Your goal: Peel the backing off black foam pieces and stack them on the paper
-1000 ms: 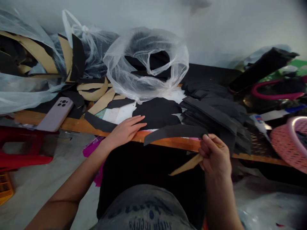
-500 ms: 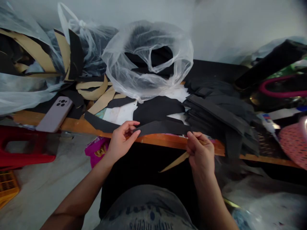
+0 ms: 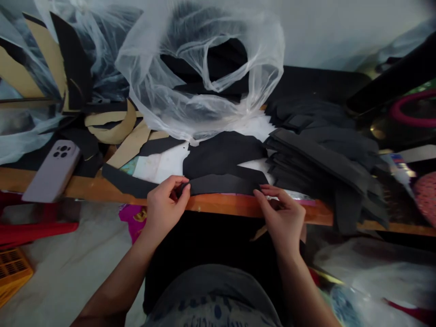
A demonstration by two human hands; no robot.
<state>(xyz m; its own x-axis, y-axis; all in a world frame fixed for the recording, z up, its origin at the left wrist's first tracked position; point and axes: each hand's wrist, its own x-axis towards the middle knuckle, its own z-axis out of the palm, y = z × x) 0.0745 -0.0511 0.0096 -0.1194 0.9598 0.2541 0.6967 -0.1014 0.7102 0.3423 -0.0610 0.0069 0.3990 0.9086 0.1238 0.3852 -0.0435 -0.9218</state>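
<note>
A curved black strip [image 3: 223, 184] lies along the front edge of the table, between my two hands. My left hand [image 3: 166, 204] pinches its left end between thumb and fingers. At the other end, the thumb and fingertips of my right hand [image 3: 282, 215] are closed on the strip's corner. Below that hand a bit of a tan strip [image 3: 259, 233] shows, mostly hidden behind the hand and wrist. Just beyond the strip lies a larger black sheet piece [image 3: 223, 154], partly over white paper [image 3: 163, 165].
To the right is a heap of black cut strips [image 3: 313, 159]. An open clear plastic bag [image 3: 204, 111] holding black material stands behind. A phone [image 3: 52, 170] and tan offcuts [image 3: 129, 143] lie left. A red stool [image 3: 37, 229] stands on the floor.
The strip's right end has come down onto the table edge, and my right hand has shifted slightly left. The tan strip, earlier hanging from that hand, now shows only in part. The view has shifted.
</note>
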